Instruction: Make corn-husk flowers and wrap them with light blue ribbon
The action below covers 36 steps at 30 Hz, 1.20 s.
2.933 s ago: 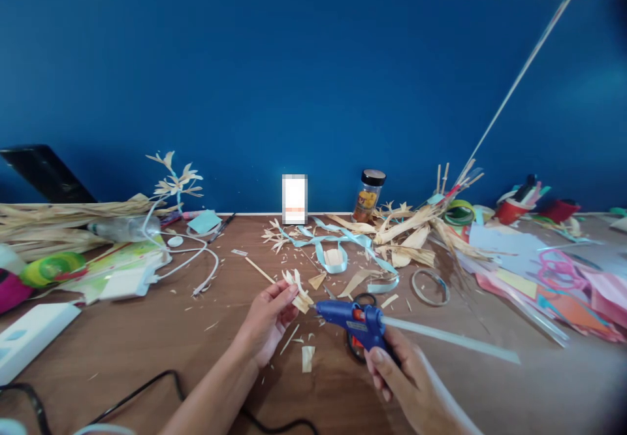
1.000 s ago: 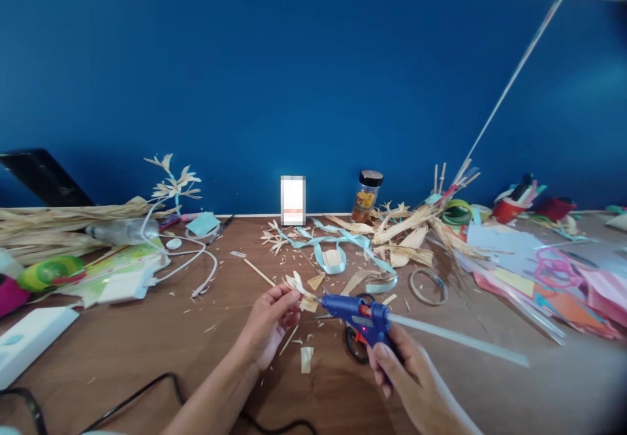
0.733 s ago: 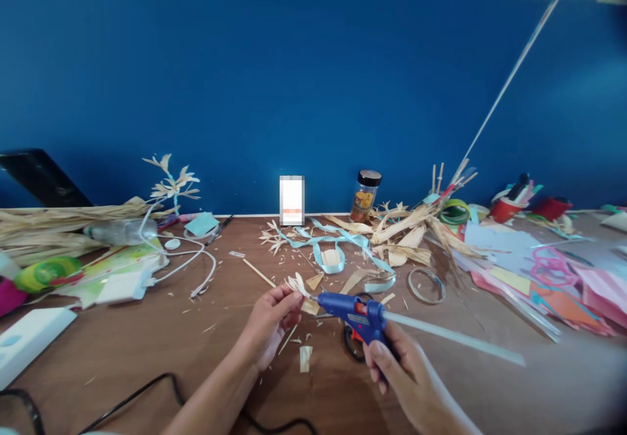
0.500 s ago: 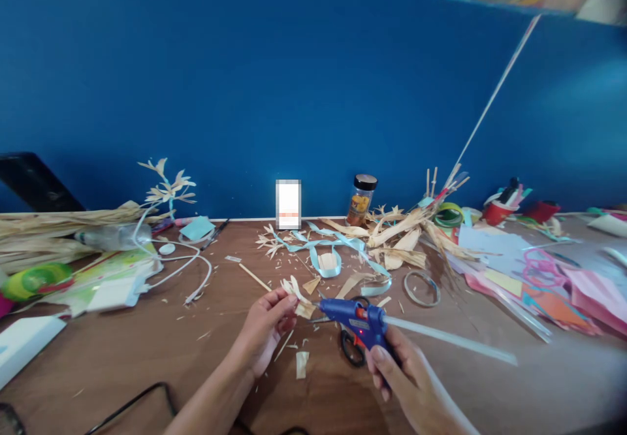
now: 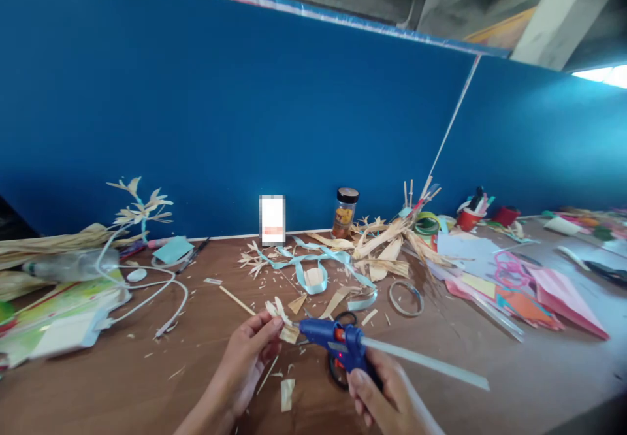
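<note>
Between thumb and fingers, my left hand point(image 5: 251, 356) pinches a small pale husk flower point(image 5: 277, 311). My right hand point(image 5: 382, 383) is wrapped round the handle of a blue glue gun point(image 5: 326, 334), whose red light is lit. A long clear glue stick point(image 5: 426, 362) juts from its back. The gun's nozzle points left, right beside the flower; I cannot tell if they touch. Black-handled scissors point(image 5: 337, 373) lie on the table, partly hidden under the gun. A small husk scrap point(image 5: 287, 394) lies below my hands.
A light blue ribbon point(image 5: 313, 285) curls across the brown table point(image 5: 161, 383). Behind it stands a black-lidded jar point(image 5: 345, 213). Dried husks point(image 5: 386, 242) and a tape roll point(image 5: 406, 298) lie to the right, coloured paper point(image 5: 529, 307) further right. At left are a white cable point(image 5: 169, 285) and a finished-looking husk flower stem point(image 5: 142, 209).
The view has swung right and tilted up, so the scene sits further left and lower. Both hands keep hold of the flower and the glue gun, in nearly the same pose.
</note>
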Tool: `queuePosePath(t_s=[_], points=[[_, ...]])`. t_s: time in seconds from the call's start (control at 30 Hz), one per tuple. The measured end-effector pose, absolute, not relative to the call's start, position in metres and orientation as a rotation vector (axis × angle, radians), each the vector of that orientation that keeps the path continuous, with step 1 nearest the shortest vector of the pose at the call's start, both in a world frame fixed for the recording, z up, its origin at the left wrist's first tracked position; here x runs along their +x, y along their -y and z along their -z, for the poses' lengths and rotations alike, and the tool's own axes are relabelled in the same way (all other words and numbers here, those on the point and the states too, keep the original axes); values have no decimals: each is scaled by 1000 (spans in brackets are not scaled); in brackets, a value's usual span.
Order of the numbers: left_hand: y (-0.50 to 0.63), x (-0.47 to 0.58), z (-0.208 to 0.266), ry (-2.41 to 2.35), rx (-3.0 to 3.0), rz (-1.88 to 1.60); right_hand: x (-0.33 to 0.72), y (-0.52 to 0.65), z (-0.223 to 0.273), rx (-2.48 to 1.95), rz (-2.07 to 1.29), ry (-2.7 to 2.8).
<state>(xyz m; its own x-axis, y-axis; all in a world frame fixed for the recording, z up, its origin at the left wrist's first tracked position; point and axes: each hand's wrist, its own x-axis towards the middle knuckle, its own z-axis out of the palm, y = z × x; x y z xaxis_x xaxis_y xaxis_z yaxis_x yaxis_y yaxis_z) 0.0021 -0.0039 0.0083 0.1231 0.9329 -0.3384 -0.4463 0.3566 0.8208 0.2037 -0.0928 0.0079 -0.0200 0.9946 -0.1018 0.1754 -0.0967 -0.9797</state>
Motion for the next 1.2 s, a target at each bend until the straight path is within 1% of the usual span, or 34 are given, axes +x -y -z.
queuePosePath(t_s=[0.6, 0.97, 1.2], points=[[2, 2, -2, -997, 608, -1102, 200, 89, -8, -1401, -1179, 1351], [5, 2, -4, -984, 638, -1096, 201, 93, -23, -1399, -1220, 1350], [7, 1, -10, -961, 646, -1118, 205, 95, -18, -1392, -1202, 1427]])
